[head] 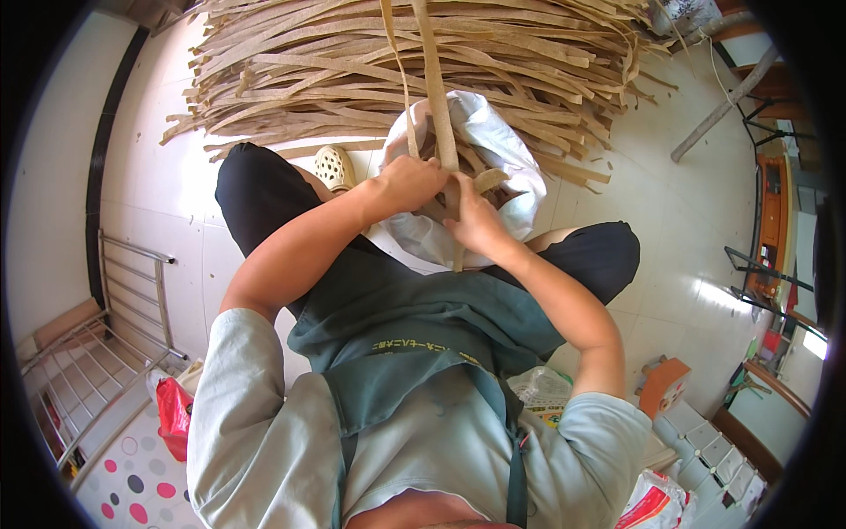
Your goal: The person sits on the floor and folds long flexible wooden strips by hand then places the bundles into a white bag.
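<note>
A long, flat tan strip (436, 86) runs from the top of the view down to my hands. My left hand (411, 182) is closed on it from the left, over the mouth of a white woven sack (522, 165). Just below and to the right, my right hand (477, 221) grips the same strip. A narrower strip (404, 79) hangs down to my left hand; whether I hold it too I cannot tell. Short curled tan pieces (490, 180) lie inside the sack, which stands between my knees with its rim rolled open.
A wide heap of tan strips (297, 79) covers the floor ahead. A wooden pole (720, 106) slants at the right. Metal racks (135, 284) stand at the left, a red bag (174, 416) beside them. An orange stool (663, 387) is behind on the right.
</note>
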Motion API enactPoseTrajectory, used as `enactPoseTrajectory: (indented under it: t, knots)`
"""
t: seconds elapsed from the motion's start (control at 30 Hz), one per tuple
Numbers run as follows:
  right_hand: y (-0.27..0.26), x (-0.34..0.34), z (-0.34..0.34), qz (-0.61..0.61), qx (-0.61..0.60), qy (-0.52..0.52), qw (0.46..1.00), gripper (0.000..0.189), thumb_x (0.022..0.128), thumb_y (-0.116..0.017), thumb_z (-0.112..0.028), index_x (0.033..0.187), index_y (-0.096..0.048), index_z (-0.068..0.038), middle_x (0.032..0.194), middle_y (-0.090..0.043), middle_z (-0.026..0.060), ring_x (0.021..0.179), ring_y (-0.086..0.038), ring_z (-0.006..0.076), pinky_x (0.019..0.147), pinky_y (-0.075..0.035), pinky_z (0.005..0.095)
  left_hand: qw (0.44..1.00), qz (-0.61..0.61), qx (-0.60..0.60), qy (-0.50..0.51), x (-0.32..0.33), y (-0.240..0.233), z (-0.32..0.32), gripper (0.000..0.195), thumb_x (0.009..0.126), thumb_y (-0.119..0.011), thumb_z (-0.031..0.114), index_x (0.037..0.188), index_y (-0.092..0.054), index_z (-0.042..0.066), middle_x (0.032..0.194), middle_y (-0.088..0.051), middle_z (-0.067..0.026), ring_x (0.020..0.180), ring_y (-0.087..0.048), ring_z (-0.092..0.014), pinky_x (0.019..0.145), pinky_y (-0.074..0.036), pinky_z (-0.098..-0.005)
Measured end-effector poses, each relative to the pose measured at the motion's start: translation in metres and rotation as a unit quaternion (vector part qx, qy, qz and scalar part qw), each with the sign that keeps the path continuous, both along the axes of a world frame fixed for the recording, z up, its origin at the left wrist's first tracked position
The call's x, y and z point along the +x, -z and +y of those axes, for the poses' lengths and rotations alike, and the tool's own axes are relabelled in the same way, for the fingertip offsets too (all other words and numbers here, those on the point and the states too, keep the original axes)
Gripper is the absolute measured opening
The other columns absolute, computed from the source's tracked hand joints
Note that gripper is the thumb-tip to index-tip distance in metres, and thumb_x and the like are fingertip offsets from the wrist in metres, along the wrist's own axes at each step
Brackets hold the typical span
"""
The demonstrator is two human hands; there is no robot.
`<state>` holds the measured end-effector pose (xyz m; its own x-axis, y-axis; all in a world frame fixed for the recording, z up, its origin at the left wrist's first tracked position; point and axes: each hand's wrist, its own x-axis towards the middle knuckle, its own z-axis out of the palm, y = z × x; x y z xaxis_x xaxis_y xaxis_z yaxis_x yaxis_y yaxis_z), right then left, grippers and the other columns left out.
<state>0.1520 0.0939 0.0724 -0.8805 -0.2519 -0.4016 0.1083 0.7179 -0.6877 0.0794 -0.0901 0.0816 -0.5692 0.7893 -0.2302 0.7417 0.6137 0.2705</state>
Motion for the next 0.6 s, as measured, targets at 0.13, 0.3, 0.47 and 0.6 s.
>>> enactPoseTrajectory:
  t: [0.13,0.3,0.47,0.6]
  knots:
    - [-0.001,-0.007,0.046,0.075,-0.026,-0.060,0.995,0.069,0.080,-0.072,-0.003,0.140,-0.039,-0.009,0.130,-0.053,0.0300,0.118,-0.055,0.0469,0.098,-0.047,0.0481,0.999,-0.019,-0.036,0.024,0.001,0.020,-0.002,0.014,0.080,-0.064,0.006,0.092,-0.069,0.002,0.094,-0.069,-0.0159,0.089,-0.071,-0.033,0.072,-0.058,-0.0406]
    - [-0.025,-0.002,0.039,0.317,0.034,-0.102,0.942,0.040,0.077,-0.080,-0.016,0.109,-0.065,0.003,0.126,-0.053,0.0216,0.117,-0.054,0.0372,0.097,-0.045,0.0454,0.997,-0.063,-0.004,0.043,-0.002,-0.007,0.000,0.010,0.081,-0.065,0.007,0.090,-0.070,0.006,0.090,-0.068,-0.0128,0.087,-0.070,-0.034,0.073,-0.056,-0.0428]
    - [-0.009,0.006,0.002,0.172,0.006,-0.103,0.980,0.022,0.091,-0.063,-0.020,0.090,-0.065,0.002,0.075,-0.066,0.0230,0.074,-0.065,0.0440,0.065,-0.052,0.0503,0.977,-0.145,0.153,0.028,0.003,-0.033,-0.008,0.010,0.081,-0.069,0.011,0.090,-0.070,0.008,0.087,-0.068,-0.0119,0.085,-0.067,-0.034,0.074,-0.053,-0.0447]
    - [-0.001,0.006,0.000,0.161,0.054,-0.108,0.980,0.024,0.095,-0.058,-0.022,0.088,-0.065,-0.001,0.070,-0.067,0.0184,0.067,-0.066,0.0419,0.061,-0.052,0.0507,0.979,-0.146,0.139,0.006,-0.003,-0.022,-0.007,0.012,0.079,-0.068,0.011,0.090,-0.072,0.007,0.085,-0.070,-0.0128,0.084,-0.068,-0.035,0.072,-0.053,-0.0440]
